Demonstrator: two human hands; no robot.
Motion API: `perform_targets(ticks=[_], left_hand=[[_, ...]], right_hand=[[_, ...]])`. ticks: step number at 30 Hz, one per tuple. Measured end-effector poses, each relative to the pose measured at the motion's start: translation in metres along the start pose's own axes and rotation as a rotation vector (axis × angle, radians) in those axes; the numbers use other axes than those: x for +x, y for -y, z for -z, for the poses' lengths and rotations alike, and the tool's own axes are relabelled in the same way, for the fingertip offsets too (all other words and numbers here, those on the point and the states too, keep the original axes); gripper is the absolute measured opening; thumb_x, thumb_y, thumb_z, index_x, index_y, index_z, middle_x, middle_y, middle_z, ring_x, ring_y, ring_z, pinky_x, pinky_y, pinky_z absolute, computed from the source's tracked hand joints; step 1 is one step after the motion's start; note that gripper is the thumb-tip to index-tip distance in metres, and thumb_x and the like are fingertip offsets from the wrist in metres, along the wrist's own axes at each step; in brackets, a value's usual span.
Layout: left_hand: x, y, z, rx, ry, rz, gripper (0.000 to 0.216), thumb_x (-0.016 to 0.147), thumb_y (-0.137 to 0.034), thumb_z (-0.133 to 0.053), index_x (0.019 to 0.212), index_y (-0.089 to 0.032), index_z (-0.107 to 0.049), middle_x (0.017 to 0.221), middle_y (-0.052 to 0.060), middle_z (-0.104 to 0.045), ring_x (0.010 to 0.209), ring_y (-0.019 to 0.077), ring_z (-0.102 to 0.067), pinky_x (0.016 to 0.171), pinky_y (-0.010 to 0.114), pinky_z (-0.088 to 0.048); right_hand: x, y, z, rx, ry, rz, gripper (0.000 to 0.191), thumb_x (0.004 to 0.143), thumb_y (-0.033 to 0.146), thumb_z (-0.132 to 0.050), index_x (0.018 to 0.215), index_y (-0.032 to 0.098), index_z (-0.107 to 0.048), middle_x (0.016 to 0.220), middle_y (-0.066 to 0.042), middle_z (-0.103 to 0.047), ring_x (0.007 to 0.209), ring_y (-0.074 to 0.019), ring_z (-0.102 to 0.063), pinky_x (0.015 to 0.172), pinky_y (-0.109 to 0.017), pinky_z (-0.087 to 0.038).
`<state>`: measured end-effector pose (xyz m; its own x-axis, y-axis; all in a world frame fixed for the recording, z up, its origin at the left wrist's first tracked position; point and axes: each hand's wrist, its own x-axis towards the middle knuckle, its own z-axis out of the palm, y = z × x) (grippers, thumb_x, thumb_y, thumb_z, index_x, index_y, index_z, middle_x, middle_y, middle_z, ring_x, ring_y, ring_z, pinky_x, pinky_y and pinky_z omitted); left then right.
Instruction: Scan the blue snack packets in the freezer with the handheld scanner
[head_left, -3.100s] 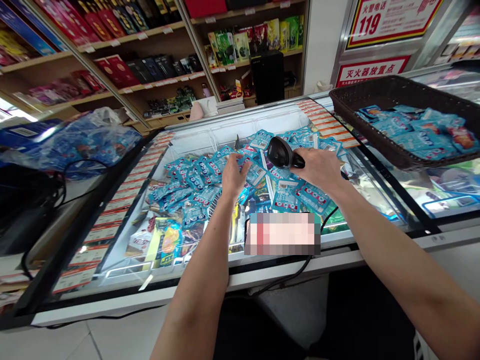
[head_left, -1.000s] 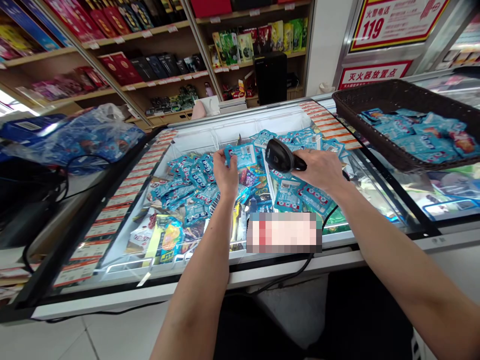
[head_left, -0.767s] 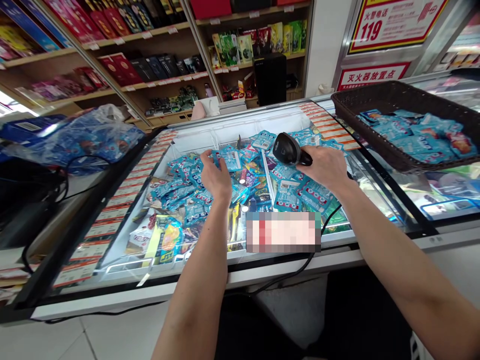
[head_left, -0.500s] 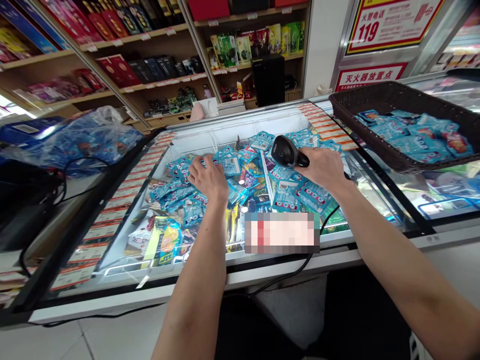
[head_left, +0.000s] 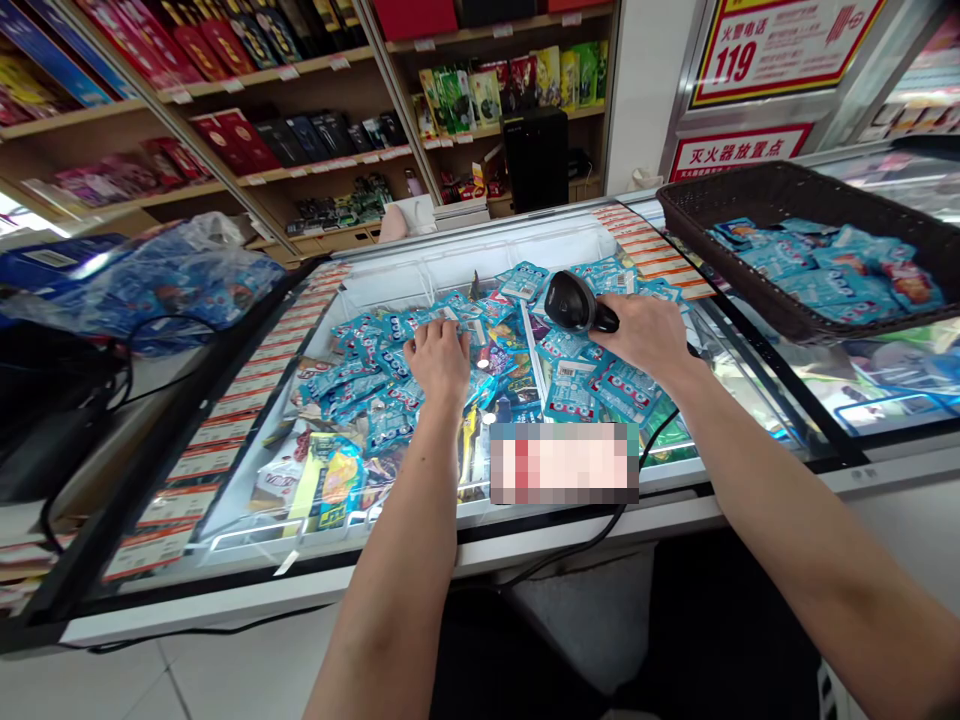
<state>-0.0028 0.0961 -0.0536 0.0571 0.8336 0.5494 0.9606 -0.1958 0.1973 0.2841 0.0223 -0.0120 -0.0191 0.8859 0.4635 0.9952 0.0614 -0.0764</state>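
Observation:
My left hand rests palm down on a spread of small blue snack packets on the glass top of a display freezer. Its fingers are bent slightly over the packets, with nothing visibly gripped, though the fingertips are partly hidden. Wrapped in my right hand is a black handheld barcode scanner, its head pointing left above more blue packets. One packet below the scanner lies with its barcode upward. The scanner's black cable runs down over the freezer's front edge.
A dark woven basket with more blue packets stands at the right. Plastic-wrapped blue goods lie at the left, near loose cables. Price labels line the freezer glass. Stocked shelves rise behind. A pixelated patch covers something near the front.
My left hand has slid to the right across the packets, its fingers now closer together. My right hand and the scanner have stayed in place.

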Motion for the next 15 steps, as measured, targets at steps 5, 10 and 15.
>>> perform_targets(ticks=[5, 10, 15], left_hand=[[-0.0009, -0.0004, -0.0010, 0.027, -0.016, 0.031, 0.036, 0.094, -0.036, -0.041, 0.116, -0.019, -0.064, 0.125, 0.018, -0.064, 0.124, 0.0368, -0.049, 0.102, 0.055, -0.034], [0.0006, -0.0018, 0.0020, 0.059, -0.045, 0.058, 0.036, 0.094, -0.025, -0.038, 0.118, -0.020, -0.064, 0.136, 0.015, -0.059, 0.129, 0.0333, -0.048, 0.110, 0.054, -0.027], [0.0015, -0.0063, 0.0065, 0.000, -0.062, -0.105, 0.034, 0.097, -0.030, -0.038, 0.115, -0.025, -0.066, 0.133, 0.010, -0.061, 0.127, 0.0301, -0.050, 0.111, 0.050, -0.027]], right_hand=[[0.0002, 0.0002, -0.0002, -0.009, 0.009, -0.011, 0.036, 0.083, 0.046, -0.062, 0.108, 0.022, -0.071, 0.089, -0.008, -0.075, 0.082, -0.0274, -0.066, 0.065, -0.032, -0.034], [0.0010, -0.0008, -0.0008, -0.002, 0.021, -0.014, 0.036, 0.083, 0.047, -0.062, 0.108, 0.023, -0.071, 0.090, -0.008, -0.075, 0.083, -0.0280, -0.066, 0.065, -0.032, -0.034], [0.0012, -0.0013, -0.0006, 0.003, 0.027, -0.009, 0.036, 0.084, 0.047, -0.061, 0.110, 0.023, -0.070, 0.093, -0.008, -0.075, 0.084, -0.0274, -0.066, 0.066, -0.032, -0.036]])
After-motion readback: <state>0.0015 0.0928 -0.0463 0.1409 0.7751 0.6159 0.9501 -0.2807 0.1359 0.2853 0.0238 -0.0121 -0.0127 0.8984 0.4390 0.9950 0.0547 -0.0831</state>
